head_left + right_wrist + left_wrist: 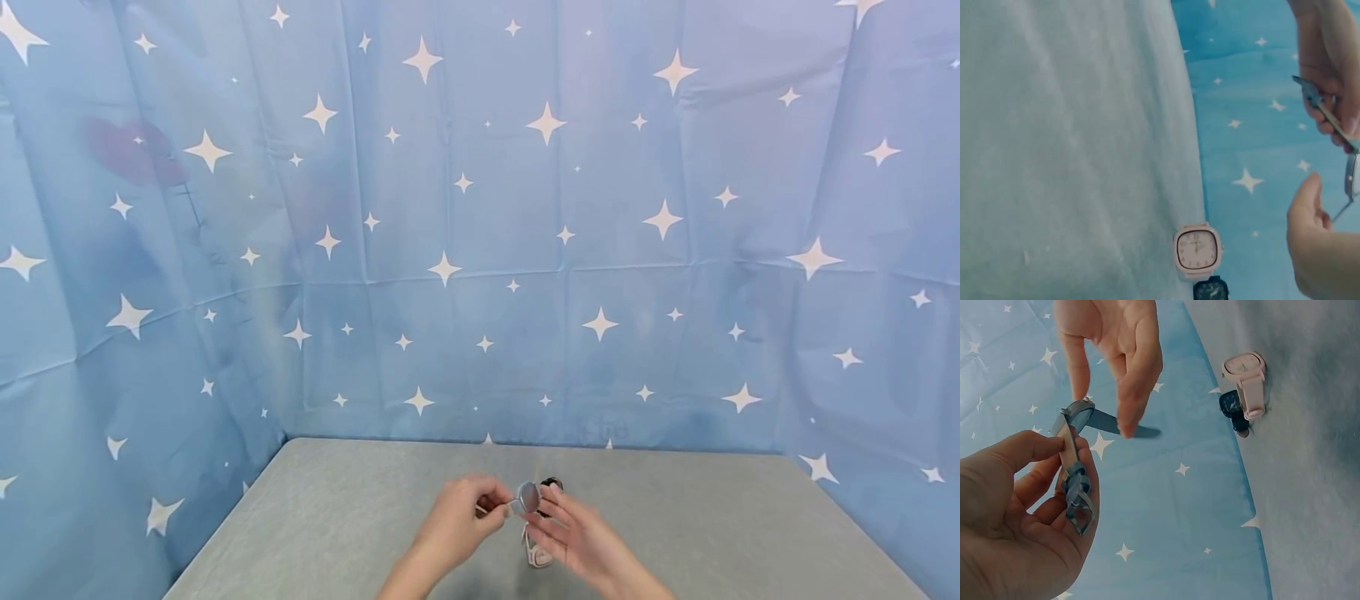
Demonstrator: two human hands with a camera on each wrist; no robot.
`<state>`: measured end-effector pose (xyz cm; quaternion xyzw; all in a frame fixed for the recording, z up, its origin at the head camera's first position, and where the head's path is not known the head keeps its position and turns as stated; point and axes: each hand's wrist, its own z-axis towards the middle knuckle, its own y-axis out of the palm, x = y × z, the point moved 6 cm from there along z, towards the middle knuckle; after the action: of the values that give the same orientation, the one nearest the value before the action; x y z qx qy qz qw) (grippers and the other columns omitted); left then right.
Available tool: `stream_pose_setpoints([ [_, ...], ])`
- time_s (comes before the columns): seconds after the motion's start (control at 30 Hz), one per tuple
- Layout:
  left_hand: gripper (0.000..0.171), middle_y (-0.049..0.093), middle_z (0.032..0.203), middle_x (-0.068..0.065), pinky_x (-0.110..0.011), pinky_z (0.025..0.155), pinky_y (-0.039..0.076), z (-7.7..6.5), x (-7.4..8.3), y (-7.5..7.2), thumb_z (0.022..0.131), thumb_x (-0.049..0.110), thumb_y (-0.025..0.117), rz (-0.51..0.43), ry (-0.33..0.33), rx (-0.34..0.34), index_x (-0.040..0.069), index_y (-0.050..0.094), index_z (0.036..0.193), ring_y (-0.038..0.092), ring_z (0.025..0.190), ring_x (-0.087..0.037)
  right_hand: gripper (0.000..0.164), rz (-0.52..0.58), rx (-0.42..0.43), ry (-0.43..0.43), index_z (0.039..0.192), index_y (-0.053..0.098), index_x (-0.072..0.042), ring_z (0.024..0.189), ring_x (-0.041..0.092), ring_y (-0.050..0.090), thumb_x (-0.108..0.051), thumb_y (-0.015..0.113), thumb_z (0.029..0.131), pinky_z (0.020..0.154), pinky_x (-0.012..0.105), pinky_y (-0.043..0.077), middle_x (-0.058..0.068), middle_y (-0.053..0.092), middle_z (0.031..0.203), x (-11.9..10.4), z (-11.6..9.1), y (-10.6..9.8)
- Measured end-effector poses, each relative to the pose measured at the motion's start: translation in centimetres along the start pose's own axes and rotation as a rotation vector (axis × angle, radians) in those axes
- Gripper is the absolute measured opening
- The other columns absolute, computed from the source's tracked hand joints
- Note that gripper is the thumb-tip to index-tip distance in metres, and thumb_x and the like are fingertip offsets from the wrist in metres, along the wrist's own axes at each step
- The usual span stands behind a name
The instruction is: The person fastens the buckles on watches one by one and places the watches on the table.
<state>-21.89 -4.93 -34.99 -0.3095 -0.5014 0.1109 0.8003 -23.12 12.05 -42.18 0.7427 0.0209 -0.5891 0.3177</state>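
Held up over the table is a wristwatch (528,497) with a round silver case and a grey-blue strap. My left hand (457,521) pinches its buckle-side strap between thumb and fingers; the buckle (1080,512) hangs over the palm in the left wrist view. The other strap half (1107,422) sticks out past the case. My right hand (577,533) is at the case's right side with fingers extended, its thumb right at the case edge and a fingertip overlapping the free strap in the left wrist view.
On the grey table (337,517) behind the hands lie a pink watch (1197,250) with a squarish dial and a black watch (1211,290) next to it. A blue curtain (510,233) with white stars hangs round the back and sides of the table.
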Motion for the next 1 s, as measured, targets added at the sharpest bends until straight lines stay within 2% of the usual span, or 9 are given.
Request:
stream_pose_setpoints([
  [0.1,0.006,0.071,0.082,0.003,-0.018,0.068,0.054,0.0,-0.1,0.0,0.091,0.007,0.069,-0.038,-0.002,-0.003,0.011,0.073,0.091,0.060,0.073,0.002,0.045,0.048,0.018,-0.043,0.144,0.040,-0.007,0.112,0.008,0.064,-0.031,0.047,0.107,0.105,0.026,0.049,-0.001,0.061,0.125,-0.4,0.0,-0.3],
  [0.17,0.006,0.072,0.083,0.001,-0.018,0.069,0.054,-0.1,-0.2,0.1,0.091,0.008,0.069,-0.060,-0.004,-0.007,0.011,0.073,0.091,0.061,0.073,0.002,0.025,0.070,0.043,-0.068,0.127,0.054,-0.014,0.109,0.005,0.064,-0.027,0.048,0.106,0.103,0.024,0.050,-0.007,0.065,0.114,-0.7,0.0,-0.6],
  [0.23,0.005,0.072,0.084,-0.001,-0.019,0.068,0.053,-0.1,-0.3,0.1,0.092,0.008,0.068,-0.087,-0.007,-0.016,0.010,0.073,0.092,0.062,0.073,0.001,0.016,0.084,0.067,-0.096,0.114,0.062,-0.021,0.106,0.003,0.065,-0.024,0.048,0.106,0.102,0.021,0.050,-0.010,0.067,0.110,-1.0,-0.1,-0.8],
  [0.33,0.005,0.072,0.085,-0.004,-0.019,0.065,0.052,-0.2,-0.6,0.3,0.092,0.008,0.068,-0.129,-0.025,-0.033,0.008,0.073,0.093,0.061,0.072,-0.001,0.022,0.061,0.106,-0.150,0.113,0.067,-0.027,0.105,0.002,0.066,-0.020,0.047,0.107,0.101,0.020,0.050,-0.011,0.070,0.111,-1.4,-0.2,-1.0],
  [0.4,0.006,0.072,0.084,-0.006,-0.020,0.062,0.051,-0.2,-0.8,0.3,0.092,0.007,0.067,-0.165,-0.043,-0.043,0.006,0.073,0.094,0.060,0.070,-0.003,0.029,0.010,0.123,-0.185,0.129,0.062,-0.028,0.109,0.002,0.066,-0.018,0.047,0.107,0.102,0.021,0.050,-0.012,0.070,0.117,-1.7,-0.3,-0.9],
  [0.5,0.007,0.070,0.082,-0.008,-0.020,0.059,0.050,-0.1,-1.1,0.3,0.093,0.007,0.066,-0.213,-0.069,-0.050,0.004,0.072,0.094,0.059,0.067,-0.005,0.047,-0.086,0.157,-0.226,0.151,0.042,-0.017,0.113,0.004,0.066,-0.020,0.050,0.106,0.103,0.023,0.050,-0.008,0.068,0.126,-2.0,-0.4,-0.8],
  [0.57,0.008,0.070,0.083,-0.009,-0.020,0.058,0.049,-0.1,-1.3,0.3,0.094,0.007,0.065,-0.239,-0.081,-0.056,0.001,0.072,0.095,0.058,0.067,-0.006,0.057,-0.146,0.172,-0.244,0.156,0.031,-0.007,0.114,0.005,0.065,-0.023,0.051,0.105,0.102,0.024,0.051,-0.006,0.066,0.132,-2.3,-0.4,-0.6],
  [0.8,0.012,0.071,0.086,-0.015,-0.020,0.058,0.048,-0.1,-2.2,0.4,0.094,0.006,0.064,-0.313,-0.116,-0.068,-0.001,0.072,0.097,0.058,0.068,-0.009,0.037,-0.330,0.110,-0.291,0.141,0.055,-0.019,0.121,-0.001,0.061,-0.027,0.051,0.105,0.103,0.024,0.050,-0.014,0.066,0.129,-3.1,-0.5,-0.2],
  [1.0,0.014,0.072,0.088,-0.016,-0.021,0.059,0.049,-0.3,-2.9,0.5,0.094,0.007,0.064,-0.356,-0.133,-0.068,-0.002,0.072,0.101,0.059,0.070,-0.011,0.045,-0.417,0.146,-0.336,0.143,0.050,-0.006,0.122,0.003,0.062,-0.028,0.053,0.104,0.103,0.021,0.049,-0.016,0.067,0.126,-3.4,-1.0,0.0],
])
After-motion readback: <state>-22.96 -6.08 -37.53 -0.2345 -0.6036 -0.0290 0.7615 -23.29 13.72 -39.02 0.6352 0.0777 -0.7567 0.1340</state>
